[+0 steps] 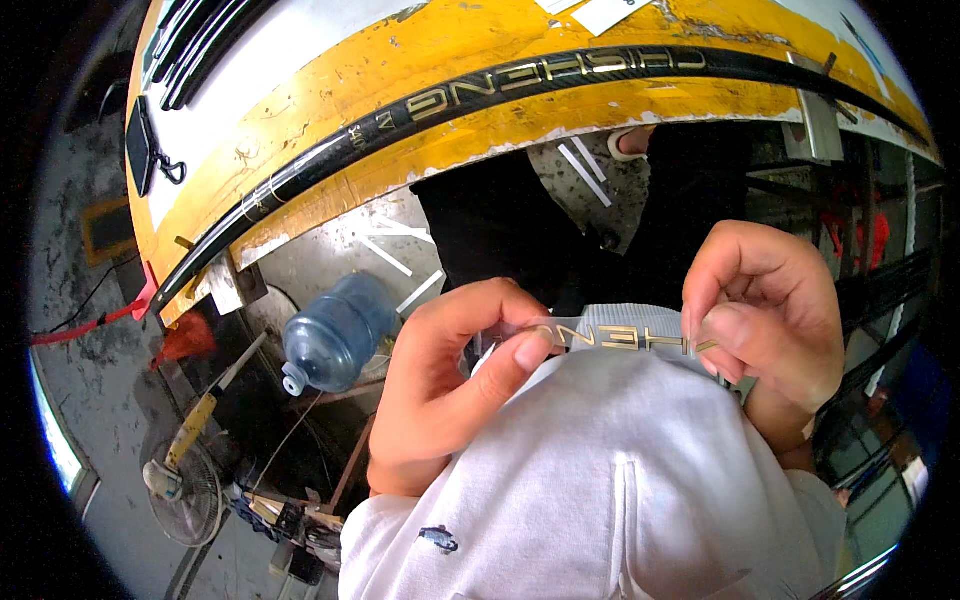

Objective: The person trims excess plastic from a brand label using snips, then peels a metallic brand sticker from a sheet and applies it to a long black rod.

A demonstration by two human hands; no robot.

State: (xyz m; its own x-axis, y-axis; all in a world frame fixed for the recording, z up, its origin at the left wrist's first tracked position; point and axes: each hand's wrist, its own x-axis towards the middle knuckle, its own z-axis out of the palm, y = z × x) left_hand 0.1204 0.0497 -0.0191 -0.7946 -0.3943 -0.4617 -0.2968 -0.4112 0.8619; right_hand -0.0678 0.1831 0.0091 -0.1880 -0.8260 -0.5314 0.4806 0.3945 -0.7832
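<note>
A clear strip of gold letter decals (625, 338) is stretched between my two hands, just above my white shirt. My left hand (435, 375) pinches one end between thumb and finger. At the other end, my right hand (775, 315) has its thumb and fingertips pressed together on the strip. Beyond my hands, a long glossy black rod (330, 152) lies along the near edge of the yellow table (330, 75). Gold lettering (560, 70) like that on the strip runs along its middle.
Metal brackets (822, 125) sit at the table edge under the rod. Several black rods (205, 45) and a flat black case (140, 145) lie at the far left. Below stand a blue water jug (340, 335) and a fan (187, 490); white paper strips (585, 170) litter the floor.
</note>
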